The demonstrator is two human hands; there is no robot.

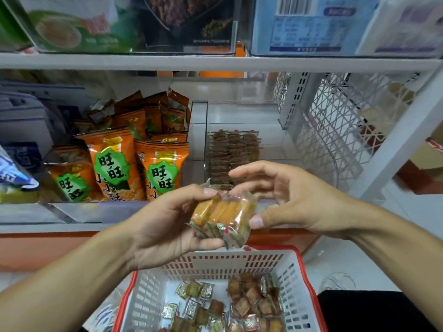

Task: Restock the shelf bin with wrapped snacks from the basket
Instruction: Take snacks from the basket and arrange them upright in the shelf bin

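A small stack of wrapped snacks (221, 215) sits in mid-air in front of the shelf (215, 62), above the basket (239, 262). The pieces are flat, golden-orange squares in clear, crinkly film with green-and-red crimped ends; they stand side by side on edge, so the row's long axis runs roughly left to right, tilting slightly upward to the right, with the crimped ends pointing down toward the basket. The left hand (165, 226) has a closed grip on the stack, thumb on top and fingers curled beneath. The right hand (287, 197) is spread in a loose, open grip, its thumb tip touching the stack's right end and its fingers arched above without clasping anything. Behind the hands, the clear plastic shelf bin (199, 130) holds neat rows of similar brownish wrapped pieces. To its left stand glossy orange snack bags (115, 164) with green labels. The basket is white slotted plastic with a red rim, and loose wrapped pieces lie scattered on its floor.
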